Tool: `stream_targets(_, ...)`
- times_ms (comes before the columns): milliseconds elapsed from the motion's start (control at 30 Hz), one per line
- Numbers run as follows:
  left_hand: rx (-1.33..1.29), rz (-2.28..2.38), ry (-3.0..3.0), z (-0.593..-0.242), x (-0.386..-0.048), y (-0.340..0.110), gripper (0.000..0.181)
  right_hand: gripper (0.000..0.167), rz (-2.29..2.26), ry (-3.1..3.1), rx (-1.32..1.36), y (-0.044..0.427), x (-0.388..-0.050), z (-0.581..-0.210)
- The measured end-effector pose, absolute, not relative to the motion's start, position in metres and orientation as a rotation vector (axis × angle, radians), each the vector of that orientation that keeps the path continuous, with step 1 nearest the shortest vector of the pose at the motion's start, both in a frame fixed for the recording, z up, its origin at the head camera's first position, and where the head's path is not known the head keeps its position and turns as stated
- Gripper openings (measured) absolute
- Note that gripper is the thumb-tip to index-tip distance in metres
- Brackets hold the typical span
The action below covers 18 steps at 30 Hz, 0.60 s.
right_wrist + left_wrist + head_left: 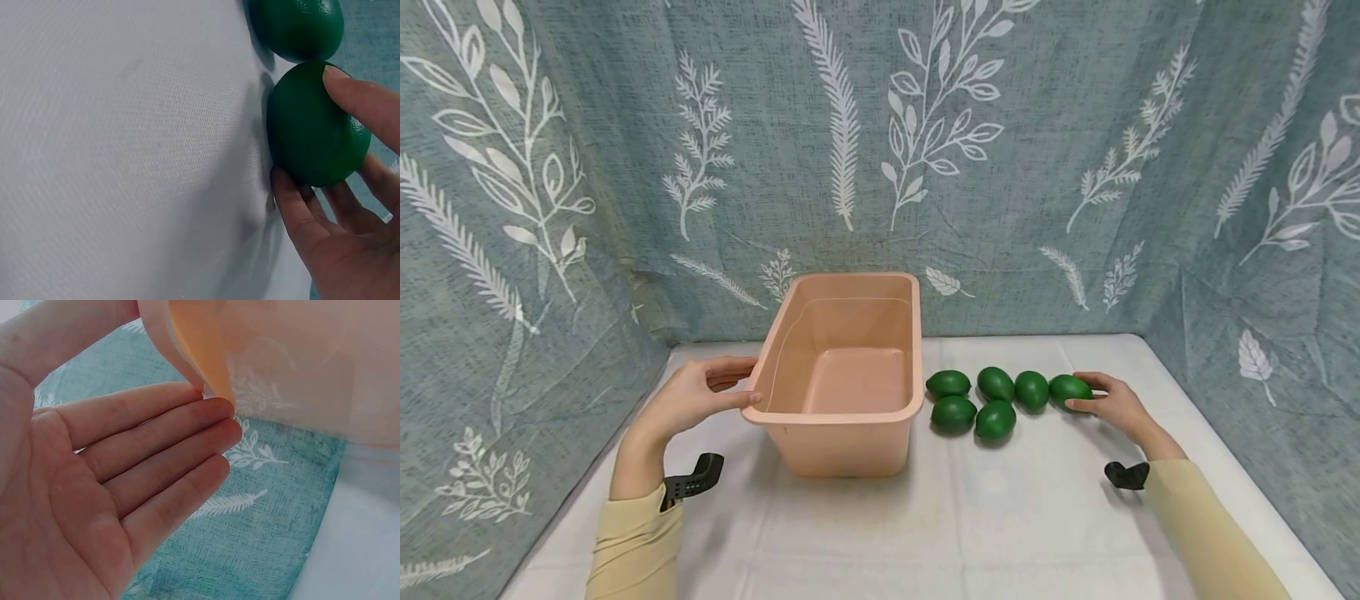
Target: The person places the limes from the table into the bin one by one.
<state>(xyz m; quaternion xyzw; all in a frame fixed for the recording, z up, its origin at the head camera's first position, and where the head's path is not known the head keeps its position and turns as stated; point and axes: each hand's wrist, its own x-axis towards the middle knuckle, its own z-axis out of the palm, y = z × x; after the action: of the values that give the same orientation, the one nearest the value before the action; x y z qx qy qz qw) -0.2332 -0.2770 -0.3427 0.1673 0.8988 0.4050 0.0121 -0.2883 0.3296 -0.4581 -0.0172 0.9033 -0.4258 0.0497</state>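
A pink plastic bin (850, 446) stands on the white table. My left hand (681, 408) is at its left rim, fingers straight and thumb touching the front-left corner. The left wrist view has the palm (75, 506) facing the camera and fingertips against the bin's edge (187, 356). My right hand (1120, 408) grips the rightmost green lime-shaped fruit (1067, 392). In the right wrist view the thumb lies over this fruit (312, 131) and the fingers of the hand (356, 244) bend round its near side; another green fruit (300, 25) touches it.
Several more green fruits, such as one at the front (996, 422), lie in two rows between the bin and my right hand. Blue-green leaf-patterned cloth (760, 192) hangs behind and at both sides of the white table (1000, 517). The bin's inside shows only its bare floor.
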Motion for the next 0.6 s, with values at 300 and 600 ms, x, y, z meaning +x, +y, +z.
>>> stream_targets(300, 0.509, 1.264, 2.798, -0.342, -0.233, -0.276, 0.063, 0.076, -1.319, 2.734, -0.037, 0.333, -0.286, -0.455)
stream_targets(600, 0.510, 1.260, 2.806, -0.341, -0.232, -0.275, 0.062, 0.077, -1.356, 2.722, -0.073, 0.338, -0.285, -0.441)
